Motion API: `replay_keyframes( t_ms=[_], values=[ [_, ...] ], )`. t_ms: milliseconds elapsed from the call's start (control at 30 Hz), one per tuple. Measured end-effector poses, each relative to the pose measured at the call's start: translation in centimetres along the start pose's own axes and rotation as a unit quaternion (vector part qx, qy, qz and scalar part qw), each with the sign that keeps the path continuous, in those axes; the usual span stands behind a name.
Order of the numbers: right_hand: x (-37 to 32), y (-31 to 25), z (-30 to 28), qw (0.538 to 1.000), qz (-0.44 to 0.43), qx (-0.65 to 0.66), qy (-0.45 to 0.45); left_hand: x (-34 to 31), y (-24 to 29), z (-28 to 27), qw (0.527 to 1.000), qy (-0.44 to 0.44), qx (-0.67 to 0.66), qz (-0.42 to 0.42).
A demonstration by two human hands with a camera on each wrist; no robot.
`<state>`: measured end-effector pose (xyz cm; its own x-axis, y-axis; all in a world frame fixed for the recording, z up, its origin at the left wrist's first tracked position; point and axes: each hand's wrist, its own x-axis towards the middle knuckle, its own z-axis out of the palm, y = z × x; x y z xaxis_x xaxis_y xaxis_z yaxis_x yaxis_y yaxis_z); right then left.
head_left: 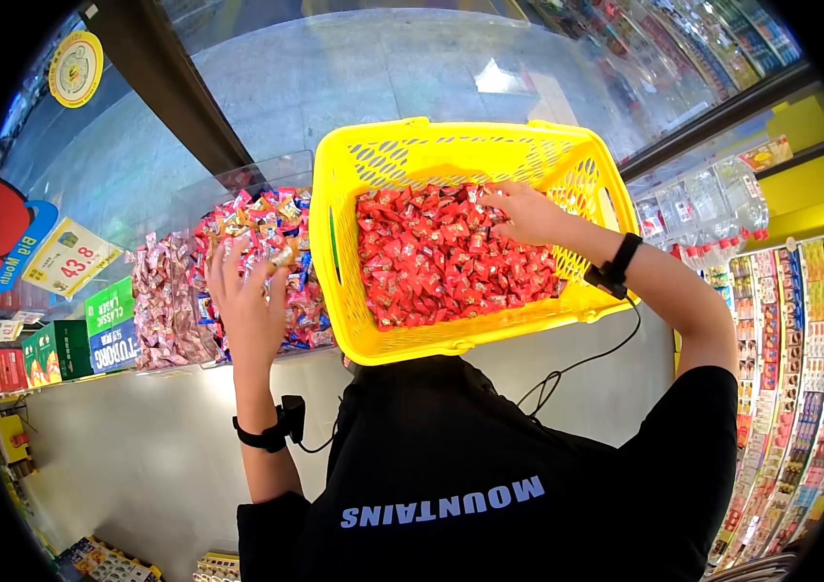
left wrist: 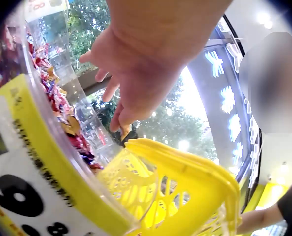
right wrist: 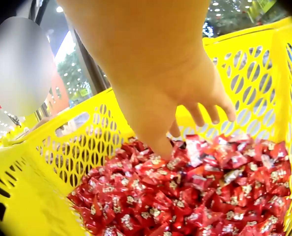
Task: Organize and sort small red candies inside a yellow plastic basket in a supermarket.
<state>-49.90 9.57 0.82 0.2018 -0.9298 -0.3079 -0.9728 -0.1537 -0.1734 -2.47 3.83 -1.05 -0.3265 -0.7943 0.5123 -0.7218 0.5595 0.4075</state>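
Observation:
My left hand (head_left: 253, 308) is raised over the bin of mixed wrapped candies (head_left: 261, 221), its other fingers spread. Between its thumb and a fingertip it pinches a small gold-orange wrapped candy (left wrist: 126, 131), close to the rim of a yellow basket (head_left: 332, 281). Red wrapped candies (head_left: 451, 262) form a broad heap inside this basket. At the heap's far right part, my right hand (head_left: 534, 215) reaches in with its thumb down at the candies. Its other fingers (right wrist: 210, 110) extend loosely just above the red wrappers, with no candy showing between them.
Left of the mixed candies lies a pile of pink wrapped candies (head_left: 164, 301), beside beer boxes (head_left: 111, 325). Behind the basket is a window (head_left: 354, 78). Plastic bottles (head_left: 712, 204) and stocked shelves (head_left: 790, 378) stand at the right. A cable (head_left: 577, 369) hangs from the right wrist.

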Motion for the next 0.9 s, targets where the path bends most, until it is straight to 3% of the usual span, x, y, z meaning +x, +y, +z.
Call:
replay_keyframes(
  t_ms=[100,233,467,633,733,900],
  values=[
    [1.8,0.9,1.6,0.998,-0.015,0.017,-0.059,-1.7,0.2,0.3,0.996,-0.056,0.062,-0.041],
    [3.2,1.1,3.1,0.995,0.032,-0.02,-0.089,-2.2,0.3,0.1,0.997,-0.015,0.054,-0.05],
    [3.9,1.6,3.7,0.997,-0.019,-0.02,-0.067,-0.5,2.3,-1.0,1.0,0.024,0.003,-0.017],
    [1.9,-3.0,-1.0,0.991,-0.108,0.07,-0.021,2.5,5.3,-2.4,0.997,0.032,-0.048,0.043],
    [-0.6,-8.5,-5.3,0.978,-0.2,-0.012,0.05,4.0,7.5,-2.4,0.994,0.01,-0.076,0.076],
    [-4.6,-15.4,-8.1,0.94,-0.272,-0.145,0.143,5.2,11.4,-1.2,0.987,-0.041,-0.118,0.099]
  ],
)
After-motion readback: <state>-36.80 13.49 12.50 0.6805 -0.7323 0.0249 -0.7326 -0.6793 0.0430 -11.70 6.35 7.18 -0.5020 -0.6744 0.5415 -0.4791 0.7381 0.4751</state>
